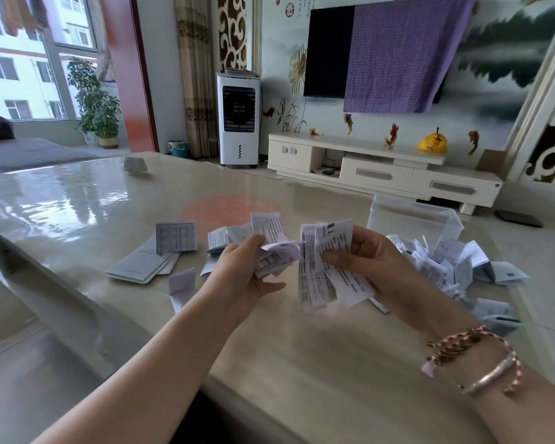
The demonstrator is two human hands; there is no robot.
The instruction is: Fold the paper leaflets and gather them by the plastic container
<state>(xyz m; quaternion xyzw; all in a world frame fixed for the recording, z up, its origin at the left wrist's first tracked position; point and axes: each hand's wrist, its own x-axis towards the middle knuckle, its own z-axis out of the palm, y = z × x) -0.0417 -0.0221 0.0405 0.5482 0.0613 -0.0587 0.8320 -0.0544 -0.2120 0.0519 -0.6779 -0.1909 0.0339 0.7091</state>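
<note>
Both hands are raised over the middle of the table. My left hand grips a partly folded, crumpled leaflet. My right hand pinches a long unfolded leaflet that hangs down from it, printed side showing. The two leaflets touch between the hands. A clear plastic container stands at the right rear. A heap of folded leaflets lies in front of it, partly behind my right wrist.
Flat booklets and a printed sheet lie on the glossy table to the left, with loose folded leaflets near my left forearm. A small pale object sits at the far edge. The table's right edge runs close by the heap.
</note>
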